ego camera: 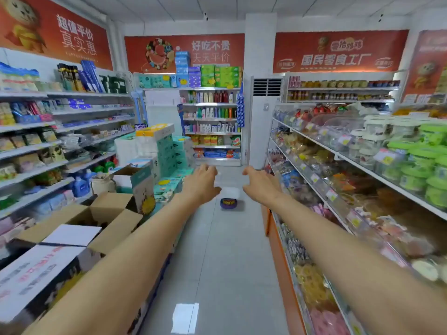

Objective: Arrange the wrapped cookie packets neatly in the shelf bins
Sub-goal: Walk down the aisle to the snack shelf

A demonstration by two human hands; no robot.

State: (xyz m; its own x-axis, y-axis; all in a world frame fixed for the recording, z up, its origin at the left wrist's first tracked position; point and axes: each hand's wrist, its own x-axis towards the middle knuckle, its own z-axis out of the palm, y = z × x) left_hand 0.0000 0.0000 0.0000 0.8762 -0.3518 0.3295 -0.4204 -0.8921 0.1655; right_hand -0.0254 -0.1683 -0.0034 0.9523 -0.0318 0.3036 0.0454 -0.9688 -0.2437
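Both my arms stretch straight ahead over the shop aisle. My left hand (202, 182) and my right hand (261, 183) hang side by side in the air, fingers spread, holding nothing. The shelf bins (321, 180) run along the right side in tiers of clear containers filled with wrapped cookie packets (312, 286) and other snacks. My right hand is just left of the bins' front edge, not touching them. A small purple and white package (228, 199) lies on the floor beyond my hands.
Open cardboard boxes (79, 226) and stacked teal cartons (167, 151) crowd the aisle's left side. Grey shelves (33, 151) of goods line the left wall. Green tubs (433, 165) fill the upper right shelf. A white standing air conditioner (264, 117) is at the aisle's far end.
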